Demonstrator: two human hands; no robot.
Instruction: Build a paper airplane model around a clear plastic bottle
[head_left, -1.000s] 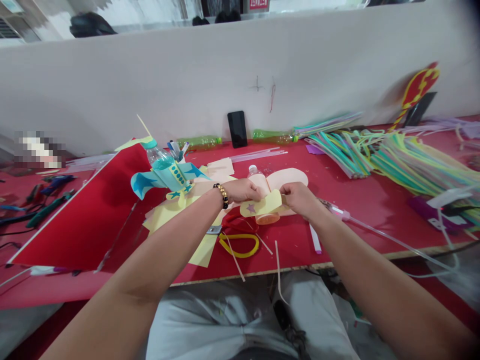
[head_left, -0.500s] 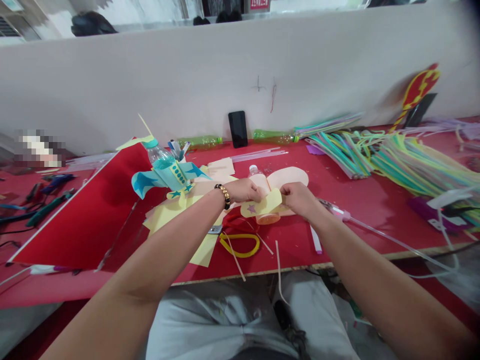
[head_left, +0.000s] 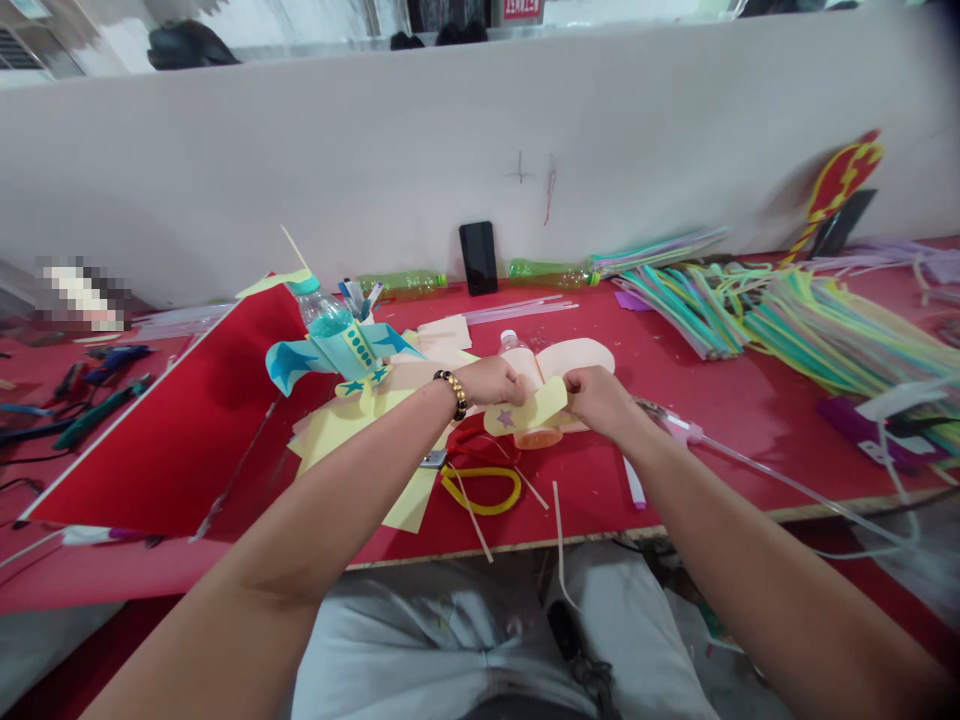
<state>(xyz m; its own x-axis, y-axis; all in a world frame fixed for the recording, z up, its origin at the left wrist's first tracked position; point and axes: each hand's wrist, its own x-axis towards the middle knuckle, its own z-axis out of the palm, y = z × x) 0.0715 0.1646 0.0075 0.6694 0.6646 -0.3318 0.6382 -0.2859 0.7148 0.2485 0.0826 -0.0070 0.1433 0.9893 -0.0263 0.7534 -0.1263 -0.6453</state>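
Observation:
A small plastic bottle [head_left: 508, 340] lies on the red table, wrapped in pale pink paper with a rounded paper wing [head_left: 581, 355] at its right. Across its lower part is a yellow paper piece [head_left: 551, 397] with a rounded end and a purple star. My left hand [head_left: 491, 383], a beaded bracelet at its wrist, is closed at the upper edge of this piece, against the bottle. The fingers of my right hand [head_left: 600, 398] pinch at the piece's right end; their tips are partly hidden. Yellow-handled scissors [head_left: 484, 490] lie just below, near my left wrist.
A finished-looking blue bottle plane [head_left: 337, 340] stands at left beside a red board [head_left: 187, 430]. Yellow paper sheets [head_left: 412, 500] lie under my left arm. A glue gun [head_left: 679, 428], a marker [head_left: 634, 483] and bundled coloured tubes [head_left: 810, 310] are at right. A phone [head_left: 478, 258] leans on the wall.
Hardly anything differs. The view has shifted slightly, and both hands keep the same hold around the yellow paper piece.

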